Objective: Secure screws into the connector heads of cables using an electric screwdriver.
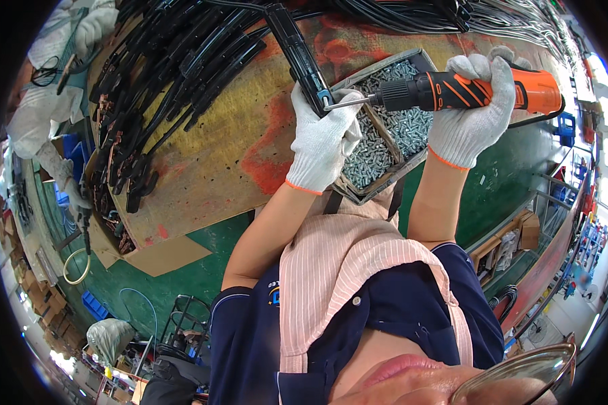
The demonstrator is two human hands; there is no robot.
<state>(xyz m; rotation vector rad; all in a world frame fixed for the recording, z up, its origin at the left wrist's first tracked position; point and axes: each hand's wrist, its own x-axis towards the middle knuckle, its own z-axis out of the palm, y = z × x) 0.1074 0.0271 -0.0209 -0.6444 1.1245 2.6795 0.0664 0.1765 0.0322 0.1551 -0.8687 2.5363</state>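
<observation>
My left hand (319, 142), in a white knit glove, is closed round the lower end of a long black plastic housing (292, 48) with a cable at its far end. My gloved right hand (475, 115) grips an orange and black electric screwdriver (447, 91), held level and pointing left. Its thin steel bit (348, 104) reaches the end of the housing beside my left fingers. Whether a screw sits at the tip is too small to tell. Below the tool lies a divided wooden tray (394, 150) filled with small silver screws (407, 123).
Many black cabled housings (189, 64) are heaped on the worn yellow and red table (213, 158) at left. Black and grey cable bundles (412, 15) lie along the far edge. Another person's gloved hand (40, 111) is at far left. A cardboard flap (172, 256) sticks out near the table's corner.
</observation>
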